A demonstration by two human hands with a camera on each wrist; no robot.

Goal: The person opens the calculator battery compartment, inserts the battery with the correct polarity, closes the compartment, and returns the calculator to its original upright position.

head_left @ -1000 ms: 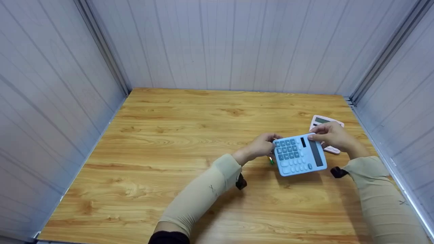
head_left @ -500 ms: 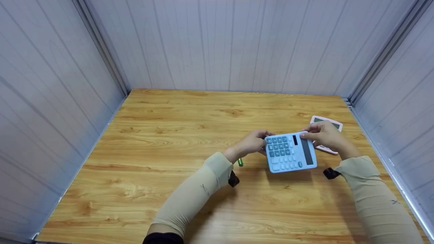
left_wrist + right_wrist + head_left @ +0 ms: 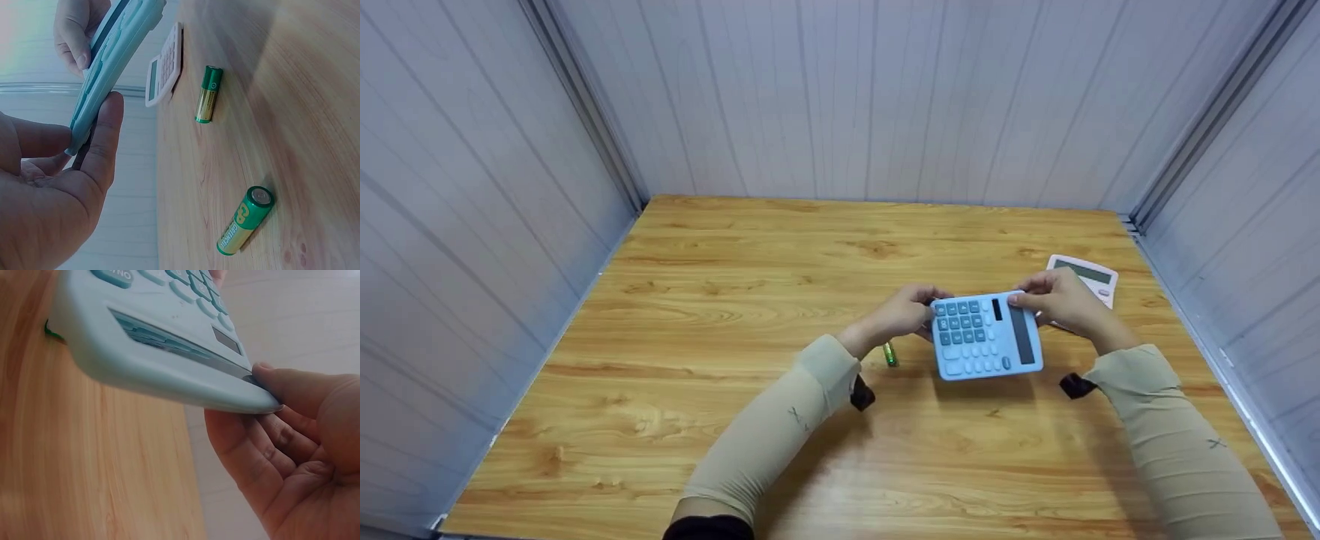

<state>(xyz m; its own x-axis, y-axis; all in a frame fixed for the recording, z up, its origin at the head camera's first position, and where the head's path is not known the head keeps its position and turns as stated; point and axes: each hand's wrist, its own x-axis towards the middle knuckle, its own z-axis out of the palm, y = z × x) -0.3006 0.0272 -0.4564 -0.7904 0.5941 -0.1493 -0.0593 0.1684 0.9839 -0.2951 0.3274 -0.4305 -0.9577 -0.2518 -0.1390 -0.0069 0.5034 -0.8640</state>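
A light-blue calculator (image 3: 988, 336) is held above the table, keys facing up toward the head camera and its display end to the right. My left hand (image 3: 896, 313) pinches the keypad end, thumb on the face and fingers beneath, as the left wrist view shows. At the display end, my right hand (image 3: 1061, 301) grips the far corner, with the thumb (image 3: 292, 385) on top and the fingers below. Two green-and-gold batteries (image 3: 246, 220) lie apart on the table in the left wrist view; the head view shows one battery (image 3: 890, 354) beside my left wrist.
Behind my right hand, a white-pink calculator (image 3: 1084, 271) lies on the wooden table (image 3: 697, 337), partly covered by the hand. Pale panel walls (image 3: 840, 105) stand at the back and both sides.
Both hands have shifted left together with the light-blue calculator. The battery near my left wrist shows more plainly now, and more of the white-pink calculator's display end is uncovered.
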